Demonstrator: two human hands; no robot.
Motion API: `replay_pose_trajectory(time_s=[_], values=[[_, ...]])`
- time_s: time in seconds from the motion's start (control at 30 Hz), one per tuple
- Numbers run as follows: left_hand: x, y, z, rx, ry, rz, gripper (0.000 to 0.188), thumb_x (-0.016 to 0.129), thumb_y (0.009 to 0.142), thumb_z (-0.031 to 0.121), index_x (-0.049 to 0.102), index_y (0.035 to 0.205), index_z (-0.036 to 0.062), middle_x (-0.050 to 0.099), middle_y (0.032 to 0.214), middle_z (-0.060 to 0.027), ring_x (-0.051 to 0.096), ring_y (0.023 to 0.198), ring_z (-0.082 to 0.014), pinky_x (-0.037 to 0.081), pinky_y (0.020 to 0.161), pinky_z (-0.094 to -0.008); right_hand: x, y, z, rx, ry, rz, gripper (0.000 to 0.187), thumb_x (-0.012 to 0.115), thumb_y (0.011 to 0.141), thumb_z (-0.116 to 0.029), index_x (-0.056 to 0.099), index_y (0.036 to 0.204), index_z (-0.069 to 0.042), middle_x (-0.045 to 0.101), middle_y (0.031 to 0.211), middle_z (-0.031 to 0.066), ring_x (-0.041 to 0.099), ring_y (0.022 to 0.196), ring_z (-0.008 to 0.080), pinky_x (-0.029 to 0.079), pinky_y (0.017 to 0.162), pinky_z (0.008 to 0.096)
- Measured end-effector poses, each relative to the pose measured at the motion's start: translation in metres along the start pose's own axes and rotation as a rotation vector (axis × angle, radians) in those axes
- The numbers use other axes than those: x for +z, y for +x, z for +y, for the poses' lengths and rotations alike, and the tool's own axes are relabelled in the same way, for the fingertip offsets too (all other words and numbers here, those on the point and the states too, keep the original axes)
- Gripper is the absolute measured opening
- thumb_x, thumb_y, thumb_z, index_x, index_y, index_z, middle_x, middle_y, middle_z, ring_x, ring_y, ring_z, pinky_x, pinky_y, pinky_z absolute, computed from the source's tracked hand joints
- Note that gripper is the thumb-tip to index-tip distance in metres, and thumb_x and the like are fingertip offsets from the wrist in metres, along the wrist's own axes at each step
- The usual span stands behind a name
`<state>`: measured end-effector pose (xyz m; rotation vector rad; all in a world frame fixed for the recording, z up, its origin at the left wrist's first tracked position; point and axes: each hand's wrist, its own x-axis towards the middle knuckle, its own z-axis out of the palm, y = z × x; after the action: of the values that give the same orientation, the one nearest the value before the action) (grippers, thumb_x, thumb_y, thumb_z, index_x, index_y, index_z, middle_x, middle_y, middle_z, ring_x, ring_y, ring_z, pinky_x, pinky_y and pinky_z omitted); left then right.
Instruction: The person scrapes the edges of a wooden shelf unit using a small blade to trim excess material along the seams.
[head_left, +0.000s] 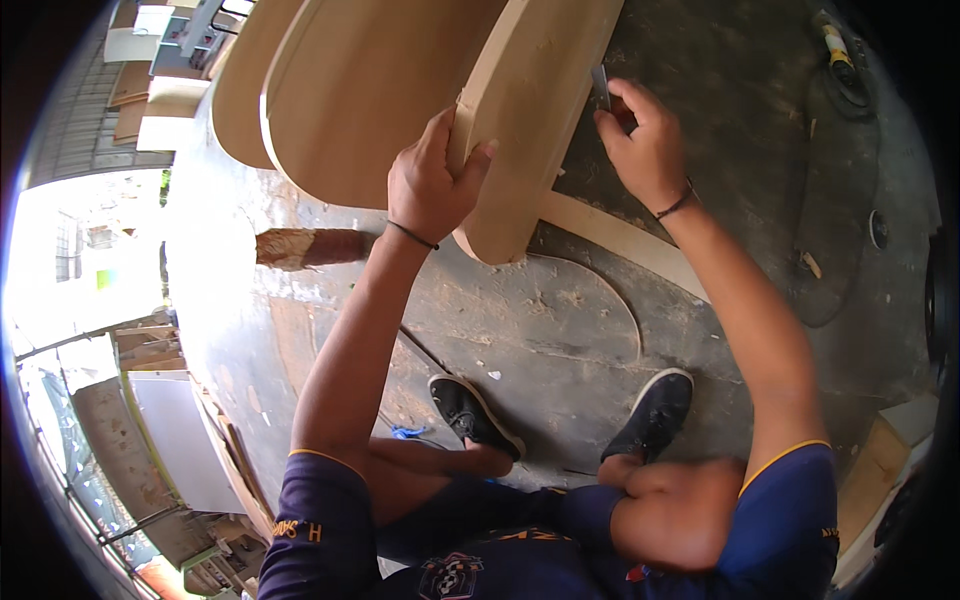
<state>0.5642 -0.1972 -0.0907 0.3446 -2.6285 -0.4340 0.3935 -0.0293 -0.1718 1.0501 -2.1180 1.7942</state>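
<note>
A pale wooden board [535,120] with a rounded near end rises in front of me, tilted. My left hand [435,178] is closed round its left edge, the thumb lying over that edge. To the right of the board, my right hand [645,140] pinches a small flat grey blade-like piece [600,86] between thumb and fingers. The piece's tip is close to the board's right edge; whether it touches I cannot tell. Left of the board stand larger curved wooden panels [365,100] with rounded ends.
A light wooden strip [625,245] lies on the dark floor beneath the board, near a thin curled strip [625,300]. A brown, whitish-ended cylinder [312,248] is at the left. A yellow-and-black power tool [838,55] lies far right. Sheets [185,440] lean at lower left.
</note>
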Motion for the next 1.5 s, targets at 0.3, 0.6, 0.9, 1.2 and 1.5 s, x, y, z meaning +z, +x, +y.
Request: replay_pose_trajectory(time_s=[0.3,0.6,0.9,1.2,1.5], values=[[-0.014,0.097,0.01,-0.253,-0.008,-0.158,0.026,0.06,0.095,0.027,0.069,0.106,0.0046,0.07,0.08,-0.0064,0.063,0.067,-0.0085,0.052,0.062,-0.0275,-0.007,0.001,0.038,0.327,0.284,-0.05,0.029,0.067,0.081,-0.007,0.064,0.109,0.0,0.067,0.08,0.0073,0.064,0.07,0.0153,0.052,0.062,0.0309],[-0.044,0.051,0.031,-0.312,0.14,-0.609,0.076,0.067,0.086,0.017,0.027,0.149,0.0092,0.071,0.089,-0.0139,0.071,0.084,-0.0286,0.057,0.073,-0.0385,-0.01,0.022,0.058,0.718,0.648,0.053,0.032,0.065,0.082,-0.007,0.063,0.113,0.001,0.065,0.085,0.0049,0.063,0.072,0.0118,0.053,0.059,0.0273],[-0.045,0.054,0.011,-0.207,0.056,-0.543,0.049,0.073,0.085,0.023,0.053,0.127,0.0065,0.071,0.099,-0.0133,0.072,0.091,-0.0249,0.057,0.075,-0.0331,0.011,0.005,0.063,0.712,0.618,-0.148,0.031,0.064,0.079,-0.004,0.063,0.109,0.001,0.066,0.083,0.0061,0.063,0.07,0.0119,0.052,0.064,0.0296],[0.049,0.198,0.001,-0.053,-0.16,-0.456,0.069,0.073,0.081,0.03,0.043,0.133,-0.0033,0.065,0.115,-0.0209,0.066,0.098,-0.0303,0.053,0.085,-0.0363,0.024,-0.099,0.039,0.906,0.269,-0.519,0.016,0.062,0.084,-0.007,0.06,0.099,-0.001,0.062,0.077,0.0087,0.062,0.067,0.0169,0.05,0.064,0.0325],[0.085,0.24,-0.001,-0.101,-0.23,-0.276,0.043,0.064,0.082,0.013,0.056,0.121,-0.0049,0.064,0.111,-0.0239,0.064,0.103,-0.0311,0.051,0.087,-0.0386,0.062,-0.216,-0.03,1.086,0.215,-0.339,0.031,0.066,0.078,-0.01,0.062,0.108,-0.005,0.059,0.074,0.0128,0.06,0.069,0.0277,0.048,0.065,0.0386]])
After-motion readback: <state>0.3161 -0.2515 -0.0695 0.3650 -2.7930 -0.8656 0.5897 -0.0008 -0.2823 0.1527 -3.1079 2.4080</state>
